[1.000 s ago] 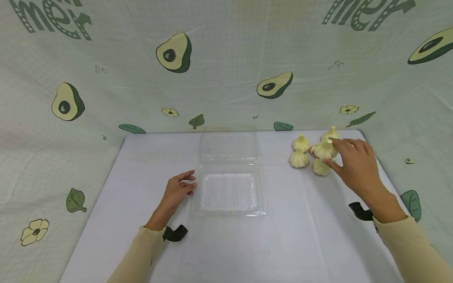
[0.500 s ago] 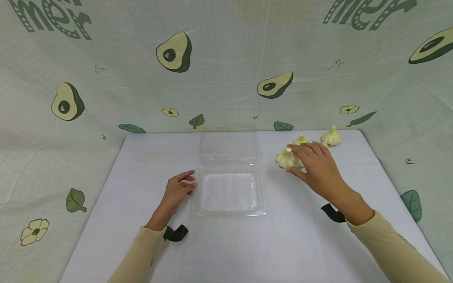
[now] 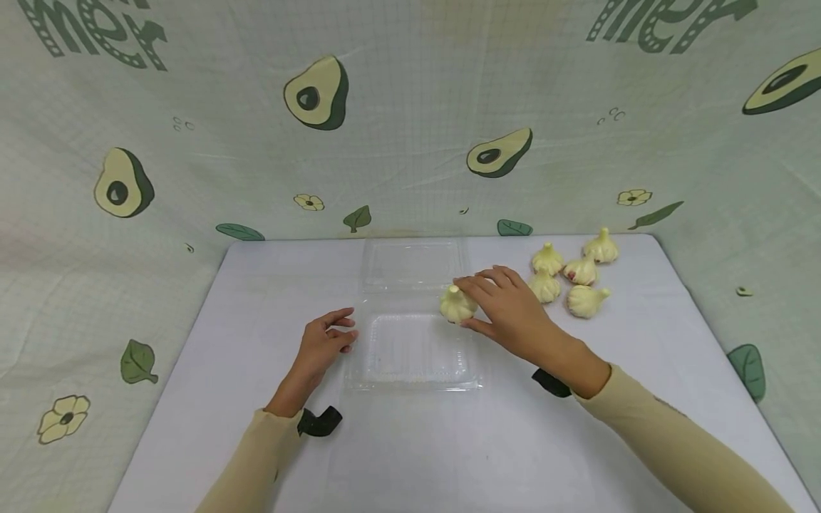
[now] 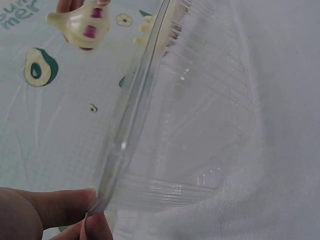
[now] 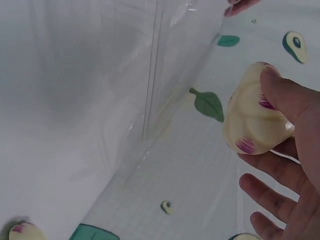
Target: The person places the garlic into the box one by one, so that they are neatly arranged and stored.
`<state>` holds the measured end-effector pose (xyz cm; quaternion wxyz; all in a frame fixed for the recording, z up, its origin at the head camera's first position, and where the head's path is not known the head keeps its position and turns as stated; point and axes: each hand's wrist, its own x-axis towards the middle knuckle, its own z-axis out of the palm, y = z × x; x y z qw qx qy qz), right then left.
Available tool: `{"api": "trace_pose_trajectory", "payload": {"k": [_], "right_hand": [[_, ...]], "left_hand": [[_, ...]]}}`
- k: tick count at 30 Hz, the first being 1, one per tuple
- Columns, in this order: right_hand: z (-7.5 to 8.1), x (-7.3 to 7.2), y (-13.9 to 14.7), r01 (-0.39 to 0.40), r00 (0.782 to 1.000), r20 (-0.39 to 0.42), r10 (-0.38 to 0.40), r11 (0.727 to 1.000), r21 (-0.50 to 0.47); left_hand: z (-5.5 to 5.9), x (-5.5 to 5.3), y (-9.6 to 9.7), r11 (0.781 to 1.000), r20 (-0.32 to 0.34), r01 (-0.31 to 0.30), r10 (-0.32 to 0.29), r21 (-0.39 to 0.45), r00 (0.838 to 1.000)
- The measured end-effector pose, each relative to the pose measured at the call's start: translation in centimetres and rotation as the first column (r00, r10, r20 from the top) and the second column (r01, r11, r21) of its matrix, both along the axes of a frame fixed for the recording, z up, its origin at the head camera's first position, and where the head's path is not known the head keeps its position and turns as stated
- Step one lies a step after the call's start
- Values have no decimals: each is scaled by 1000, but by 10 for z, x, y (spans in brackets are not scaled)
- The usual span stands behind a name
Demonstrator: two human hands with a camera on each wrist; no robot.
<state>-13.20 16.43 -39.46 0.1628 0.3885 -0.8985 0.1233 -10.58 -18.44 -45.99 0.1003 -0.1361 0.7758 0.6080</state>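
My right hand (image 3: 522,317) pinches a garlic bulb (image 3: 457,306) between thumb and fingers, above the right back part of a clear plastic container (image 3: 417,388). The bulb is cream with purple patches, plain to see in the right wrist view (image 5: 252,112). The container lies with its lid (image 3: 413,265) folded back flat toward the wall, and nothing sits in its base. At its left edge, my left hand (image 3: 319,349) pinches the rim (image 4: 120,147) between thumb and finger, as the left wrist view shows.
Several more garlic bulbs (image 3: 544,286) stand in a loose group at the back right of the white table (image 3: 410,456). A cloth (image 3: 410,142) printed with avocados and leaves hangs behind the table and along its sides. A black strap piece sits at each wrist.
My right hand has carried the garlic bulb leftward from the group to above the container, uncovering the other bulbs. My left hand has stayed at the container's left edge.
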Motion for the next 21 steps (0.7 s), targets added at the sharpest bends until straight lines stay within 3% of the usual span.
{"api": "trace_pose_trajectory", "payload": {"k": [12,21], "right_hand": [[-2,-7,-43,-119,991,-45,124,988,95],[0,-11,-70,-139,990,5,140,976,169]], "left_hand": [[1,2,1,1000,-13,-1,1,-4,1000],[1,2,3,1000,-6,-10,10,-3,1000]]}}
